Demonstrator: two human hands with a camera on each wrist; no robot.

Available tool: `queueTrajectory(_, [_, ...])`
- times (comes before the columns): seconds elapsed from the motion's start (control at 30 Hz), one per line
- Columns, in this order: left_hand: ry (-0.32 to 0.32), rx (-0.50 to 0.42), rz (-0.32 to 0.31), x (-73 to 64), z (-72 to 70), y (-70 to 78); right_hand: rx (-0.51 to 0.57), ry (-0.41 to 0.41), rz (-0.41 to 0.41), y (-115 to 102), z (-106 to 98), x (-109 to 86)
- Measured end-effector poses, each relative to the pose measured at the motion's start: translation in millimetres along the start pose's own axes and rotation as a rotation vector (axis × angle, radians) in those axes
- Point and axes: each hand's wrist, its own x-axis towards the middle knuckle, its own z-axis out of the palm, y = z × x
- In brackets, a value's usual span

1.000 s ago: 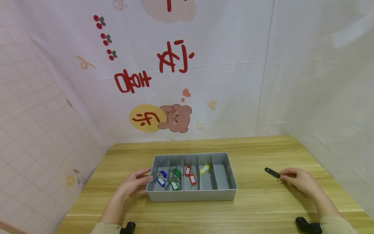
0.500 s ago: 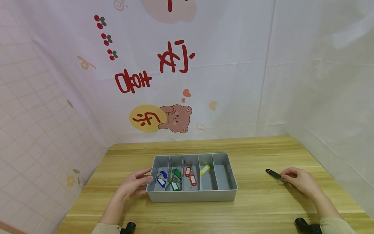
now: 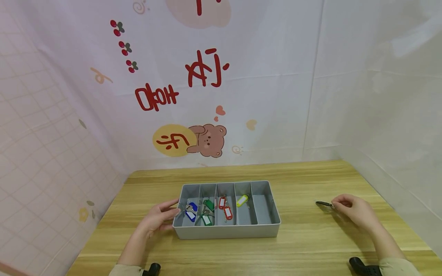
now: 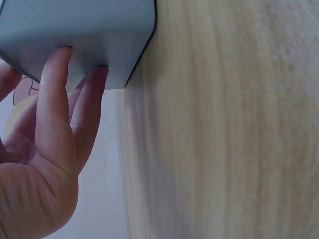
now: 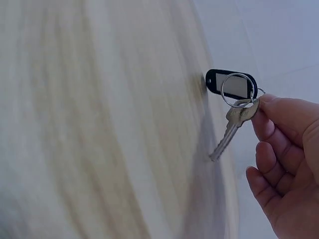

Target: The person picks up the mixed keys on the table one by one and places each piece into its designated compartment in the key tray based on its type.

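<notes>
My right hand (image 3: 355, 211) pinches a key (image 5: 238, 119) by its head between thumb and finger, over the table's right side. From the key's ring hangs a black key tag (image 5: 214, 82) with a pale label; in the head view the tag looks thin, nearly edge-on. The other right fingers are loosely bent below. At the left end of a grey divided box (image 3: 226, 231), my left hand (image 3: 160, 216) grips the end wall. One digit laps over the rim, and straight fingers (image 4: 54, 94) press the outside of that wall in the left wrist view.
Inside the box, from left to right, lie keys with blue tags (image 3: 190, 216), green tags (image 3: 206, 219), red tags (image 3: 227, 212) and a yellow tag (image 3: 242, 200) in separate compartments. The wooden table (image 3: 293, 245) meets white printed cloth (image 3: 269, 96) at back and sides.
The black tag has turned from showing its flat face to nearly edge-on, and my right hand has shifted slightly right. My left hand and the box stay put.
</notes>
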Motion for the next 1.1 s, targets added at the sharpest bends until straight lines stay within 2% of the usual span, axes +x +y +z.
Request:
queueTrajectory(0.4, [-0.027,-0.003,0.008,0.1,-1.1,-0.7,-0.006,0.029,-0.011,-15.7,-3.0,3.9])
queueTrajectory(0.77, [-0.013,-0.008,0.004,0.8,-1.0,-1.4,0.019,0.046,-0.010,-35.1,-5.6,7.9])
queueTrajectory(1.1, [0.026,0.003,-0.008,-1.2,2.1,1.2,0.074,0.094,-0.058,-56.0,-6.5,11.0])
